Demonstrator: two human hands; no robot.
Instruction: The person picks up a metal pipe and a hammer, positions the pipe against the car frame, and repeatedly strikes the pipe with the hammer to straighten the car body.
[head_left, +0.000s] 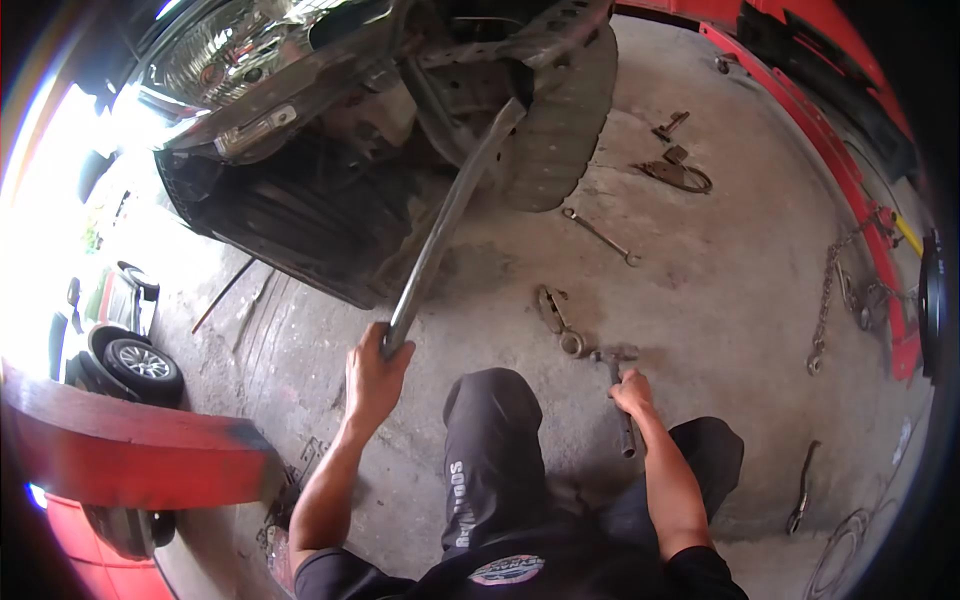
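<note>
I see the left hand (374, 385) with fingers curled round a long bar (452, 215), maybe to steady it, and the right hand (630, 392) wrapped snugly round a hammer (619, 354).

Conc. flr (730, 290): wrench (601, 238) lying diag., metal pcs. (674, 176) beyond it, ringed pc. (553, 313) closer in, dk. tool (804, 490) off R.

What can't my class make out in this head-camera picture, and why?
- Metal bar, head view: its lower end is covered by the left hand.
- Hammer, head view: the gripped stretch of handle is behind the right hand.
- Vehicle front, head view: cut off by the top edge.
- Shirt badge, head view: lettering too small and blurred to read.
</note>
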